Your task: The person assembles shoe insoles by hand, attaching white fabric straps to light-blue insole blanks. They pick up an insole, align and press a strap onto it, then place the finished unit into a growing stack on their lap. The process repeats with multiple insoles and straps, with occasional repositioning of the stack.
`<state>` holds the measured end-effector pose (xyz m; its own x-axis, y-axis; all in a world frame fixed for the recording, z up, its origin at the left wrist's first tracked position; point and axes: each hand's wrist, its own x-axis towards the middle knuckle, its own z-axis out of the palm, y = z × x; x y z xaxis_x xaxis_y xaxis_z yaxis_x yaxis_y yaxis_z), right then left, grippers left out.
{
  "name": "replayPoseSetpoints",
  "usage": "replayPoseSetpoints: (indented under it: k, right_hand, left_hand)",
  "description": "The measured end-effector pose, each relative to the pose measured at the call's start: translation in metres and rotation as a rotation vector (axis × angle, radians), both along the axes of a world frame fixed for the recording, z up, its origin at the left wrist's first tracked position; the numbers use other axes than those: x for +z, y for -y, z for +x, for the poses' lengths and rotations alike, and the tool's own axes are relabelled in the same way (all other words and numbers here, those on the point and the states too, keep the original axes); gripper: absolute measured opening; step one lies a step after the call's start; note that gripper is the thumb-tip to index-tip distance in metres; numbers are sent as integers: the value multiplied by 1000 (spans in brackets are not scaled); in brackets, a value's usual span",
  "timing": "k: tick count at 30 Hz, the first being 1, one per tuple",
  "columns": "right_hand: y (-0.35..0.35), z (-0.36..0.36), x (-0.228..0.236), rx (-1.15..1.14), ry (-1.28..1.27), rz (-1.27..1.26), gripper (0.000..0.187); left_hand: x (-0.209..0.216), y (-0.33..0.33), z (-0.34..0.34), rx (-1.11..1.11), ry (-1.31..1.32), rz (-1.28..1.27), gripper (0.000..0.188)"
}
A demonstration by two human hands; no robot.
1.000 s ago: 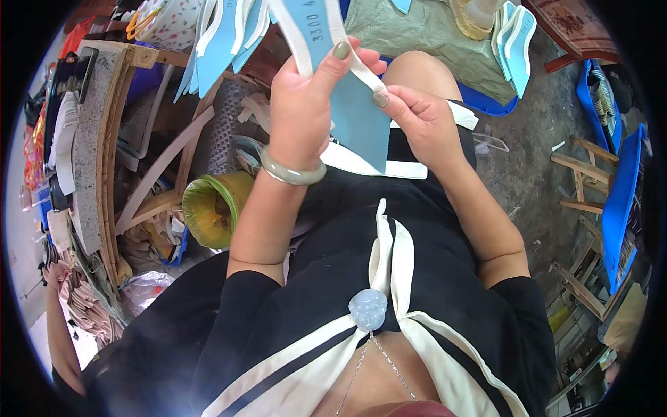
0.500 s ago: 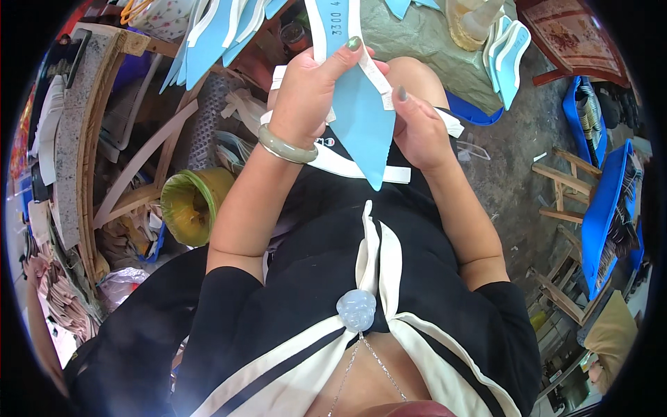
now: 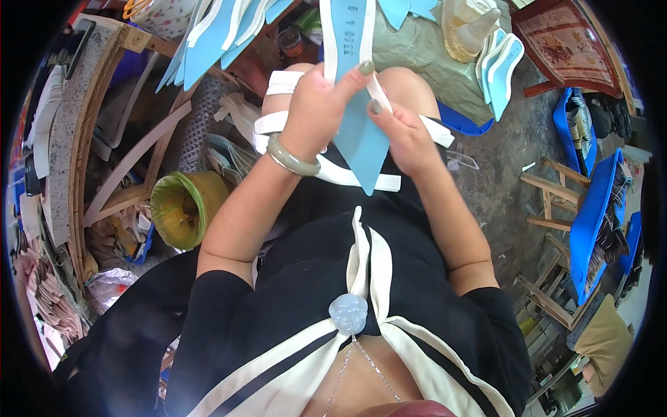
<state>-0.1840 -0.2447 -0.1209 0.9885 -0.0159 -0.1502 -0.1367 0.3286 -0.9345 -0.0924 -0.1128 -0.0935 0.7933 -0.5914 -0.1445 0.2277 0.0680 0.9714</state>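
Observation:
A pointed light-blue insole [image 3: 358, 153] is held over my lap, its tip toward me and white strip along both side edges. My left hand [image 3: 313, 111] grips the insole from the left, thumb across its face. My right hand [image 3: 410, 139] is closed at the right edge, its thumb pressing the white strip [image 3: 376, 92] there; the fingers beneath are hidden. Loose white strips [image 3: 386, 182] lie across my lap, and others [image 3: 283, 83] rest over my left knee.
Blue insoles with white edging [image 3: 221, 33] are stacked at the far left; more [image 3: 503, 76] lie at the far right, beside a glue-crusted translucent container [image 3: 462, 45]. A lined yellow-green bin [image 3: 184, 212] stands left. Blue trays [image 3: 596, 222] sit by wooden stools on the right.
My right thumb has moved up and inward onto the insole's right edge, and the loose strip end there is now pressed along it. The view has shifted slightly.

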Motion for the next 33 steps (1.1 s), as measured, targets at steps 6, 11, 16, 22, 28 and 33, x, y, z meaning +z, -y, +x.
replayPoseSetpoints:
  k: [6, 11, 16, 22, 28, 33]
  right_hand:
    - [-2, -6, -16, 87, 28, -238, 40]
    - [26, 5, -9, 49, 262, -100, 48]
    - [91, 61, 72, 198, 305, -813, 44]
    - [101, 65, 86, 404, 523, -1141, 36]
    - [92, 54, 43, 24, 493, -654, 37]
    - [50, 42, 23, -474, 468, -478, 36]
  left_hand:
    - [13, 0, 26, -210, -220, -253, 44]
    - [26, -1, 36, -407, -108, 90, 37]
    - [47, 0, 36, -640, 61, 327, 40]
    - [55, 8, 36, -784, 85, 348, 36]
    - [32, 18, 23, -604, -12, 169, 40]
    - [29, 29, 13, -471, -13, 95, 55]
